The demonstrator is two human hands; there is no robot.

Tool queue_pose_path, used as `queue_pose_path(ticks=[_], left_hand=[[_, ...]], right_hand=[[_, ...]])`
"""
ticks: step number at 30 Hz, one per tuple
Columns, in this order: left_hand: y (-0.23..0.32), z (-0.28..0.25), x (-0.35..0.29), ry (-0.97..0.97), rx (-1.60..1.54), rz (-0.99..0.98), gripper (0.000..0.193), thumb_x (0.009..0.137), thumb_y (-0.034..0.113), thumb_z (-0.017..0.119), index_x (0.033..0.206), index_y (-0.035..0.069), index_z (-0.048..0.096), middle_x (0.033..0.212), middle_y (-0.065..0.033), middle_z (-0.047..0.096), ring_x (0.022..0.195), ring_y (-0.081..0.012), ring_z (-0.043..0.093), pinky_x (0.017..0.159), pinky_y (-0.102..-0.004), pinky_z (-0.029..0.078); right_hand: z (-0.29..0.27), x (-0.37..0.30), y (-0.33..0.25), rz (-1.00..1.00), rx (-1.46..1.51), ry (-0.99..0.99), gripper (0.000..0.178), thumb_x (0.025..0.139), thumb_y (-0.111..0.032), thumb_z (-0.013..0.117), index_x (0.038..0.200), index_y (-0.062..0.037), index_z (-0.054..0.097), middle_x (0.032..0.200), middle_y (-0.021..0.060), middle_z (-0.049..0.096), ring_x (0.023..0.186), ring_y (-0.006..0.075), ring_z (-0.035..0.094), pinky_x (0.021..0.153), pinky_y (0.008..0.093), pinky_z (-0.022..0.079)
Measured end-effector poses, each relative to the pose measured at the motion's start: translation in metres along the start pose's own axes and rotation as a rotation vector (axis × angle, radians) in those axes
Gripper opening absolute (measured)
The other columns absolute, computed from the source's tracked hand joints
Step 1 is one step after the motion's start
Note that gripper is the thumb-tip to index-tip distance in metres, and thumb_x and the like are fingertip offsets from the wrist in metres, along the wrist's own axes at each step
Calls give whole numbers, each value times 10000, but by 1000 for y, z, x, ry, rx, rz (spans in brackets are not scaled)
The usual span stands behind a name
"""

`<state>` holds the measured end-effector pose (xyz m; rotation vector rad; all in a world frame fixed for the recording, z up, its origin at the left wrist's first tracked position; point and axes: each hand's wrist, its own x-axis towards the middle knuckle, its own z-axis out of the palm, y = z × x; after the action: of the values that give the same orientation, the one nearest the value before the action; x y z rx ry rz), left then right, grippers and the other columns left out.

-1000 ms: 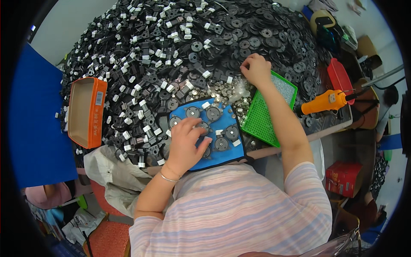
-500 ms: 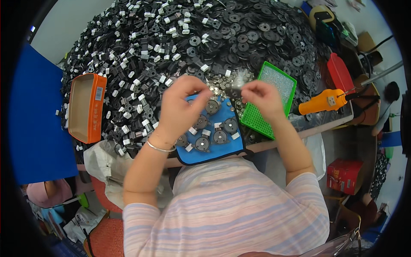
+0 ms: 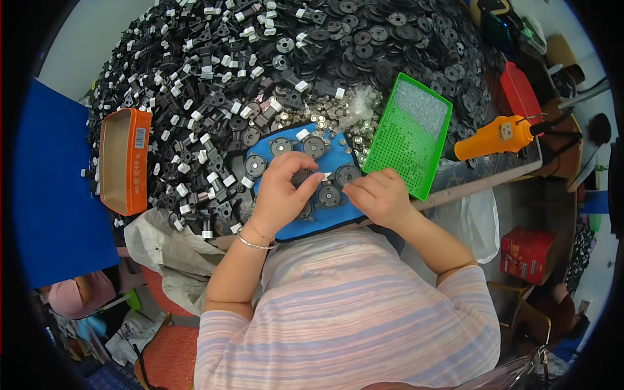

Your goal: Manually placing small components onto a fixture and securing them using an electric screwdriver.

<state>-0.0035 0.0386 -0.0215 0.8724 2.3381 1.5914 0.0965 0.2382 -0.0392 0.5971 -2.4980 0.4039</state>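
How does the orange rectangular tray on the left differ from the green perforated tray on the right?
The orange rectangular tray has solid walls and a plain floor; the green perforated tray is a flat grid of small holes. The orange one lies left of the blue mat, among black parts; the green one lies right of it, close to the right hand. Both look rectangular and hold no black parts.

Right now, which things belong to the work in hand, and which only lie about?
In use: left hand; right hand; blue fixture plate; round black plastic discs.
Lying about: orange plastic tray; green perforated tray; orange power screwdriver; red box.
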Motion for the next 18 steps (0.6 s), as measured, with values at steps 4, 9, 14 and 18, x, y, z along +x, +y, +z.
queue_pose_path(ticks=[4, 9, 14, 18], left_hand=[[-7, -8, -8, 89, 214, 99, 159, 727, 86, 706, 864, 45, 636, 957, -95, 625, 901, -293, 559, 797, -362, 445], [-14, -22, -12, 153, 295, 47, 178, 711, 91, 716, 864, 52, 632, 982, -96, 626, 929, -294, 551, 816, -373, 430], [-5, -2, -10, 12, 316, 158, 262, 673, 124, 752, 897, 52, 634, 991, -99, 617, 934, -302, 545, 809, -383, 425], [-1, 17, -11, -68, 327, 177, 377, 654, 159, 773, 973, 27, 622, 1015, -122, 600, 958, -311, 535, 828, -389, 424]], right_hand=[[-3, 2, 13, 100, 13, 108, 169, 695, -104, 751, 824, -129, 644, 781, -12, 630, 648, 163, 578, 585, 319, 395], [-3, 18, 38, 303, 35, 57, 136, 722, -130, 740, 810, -92, 644, 805, 45, 642, 727, 252, 616, 611, 358, 458], [-3, 52, 52, 268, -5, 105, 155, 727, -114, 733, 861, -103, 658, 919, 74, 626, 821, 255, 610, 661, 342, 474], [-73, 32, 21, -45, -452, 448, 384, 679, -129, 787, 1016, -112, 604, 1147, 76, 542, 1035, 291, 553, 795, 370, 465]])
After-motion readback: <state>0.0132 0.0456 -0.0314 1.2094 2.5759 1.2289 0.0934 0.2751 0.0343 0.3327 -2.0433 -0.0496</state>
